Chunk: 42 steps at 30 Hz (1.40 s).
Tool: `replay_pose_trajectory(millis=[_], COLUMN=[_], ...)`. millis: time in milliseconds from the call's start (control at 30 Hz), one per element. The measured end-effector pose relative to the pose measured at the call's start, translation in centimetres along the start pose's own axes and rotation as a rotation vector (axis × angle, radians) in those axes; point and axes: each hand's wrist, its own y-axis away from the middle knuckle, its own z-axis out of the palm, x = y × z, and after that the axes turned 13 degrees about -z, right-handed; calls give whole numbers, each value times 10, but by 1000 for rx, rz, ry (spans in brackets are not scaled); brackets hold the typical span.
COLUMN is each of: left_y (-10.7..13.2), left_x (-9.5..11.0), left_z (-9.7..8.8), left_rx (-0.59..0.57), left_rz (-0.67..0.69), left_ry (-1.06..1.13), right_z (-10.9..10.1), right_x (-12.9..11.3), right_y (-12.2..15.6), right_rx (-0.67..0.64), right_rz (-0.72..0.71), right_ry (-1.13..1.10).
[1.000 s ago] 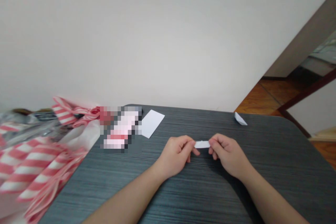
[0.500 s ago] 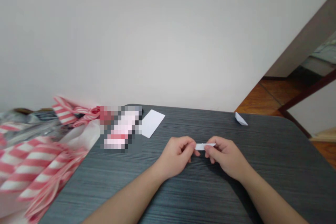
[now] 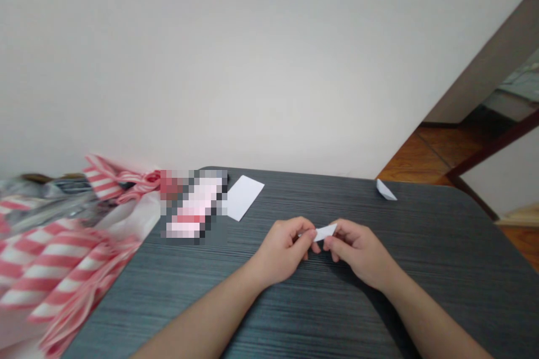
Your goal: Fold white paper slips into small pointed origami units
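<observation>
Over the dark table, my left hand [image 3: 286, 247] pinches a small folded strip of white paper [image 3: 325, 232] between thumb and fingers, covering its left end. My right hand [image 3: 357, 247] is at the strip's other end, its curled fingers behind the slanted tip and its thumb just below; how firmly it grips is hard to see. Another folded piece of white paper [image 3: 386, 190] lies near the table's far right edge. A flat white sheet [image 3: 245, 197] rests at the back left.
Beside the flat sheet lies a pixelated phone-like object [image 3: 196, 205]. Red-and-white striped cloth [image 3: 63, 258] is heaped left of the table [image 3: 189, 303]. A pale wall [image 3: 269, 67] stands behind, with wooden floor [image 3: 404, 157] at the right.
The paper strip has tilted, its right end now higher. My right thumb has slid off the strip's face, leftward and slightly down. The left hand has barely shifted.
</observation>
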Motion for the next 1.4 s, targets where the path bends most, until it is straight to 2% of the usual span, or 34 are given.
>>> replay_pose_trajectory(millis=[233,433,567,1000,1200,1400], left_y=[-2,1,2,0,0,-1], left_x=[-7,2,5,-1,-4,-4], left_z=[0,-1,0,1,2,2], left_rx=[-4,-26,-84,-63,17,18], left_rz=[93,161,138,35,92,95], left_ry=[-37,-84,22,60,-2,-9], right_z=[2,4,4,4,5,5], right_x=[-7,-8,-7,-7,-9,-12], right_y=[-1,-3,-4,-3,-3,-2], right_rx=[4,-4,-16,6,33,25], right_rz=[25,-6,-18,-26,-150,-232], right_ry=[-7,17,22,111,305,439])
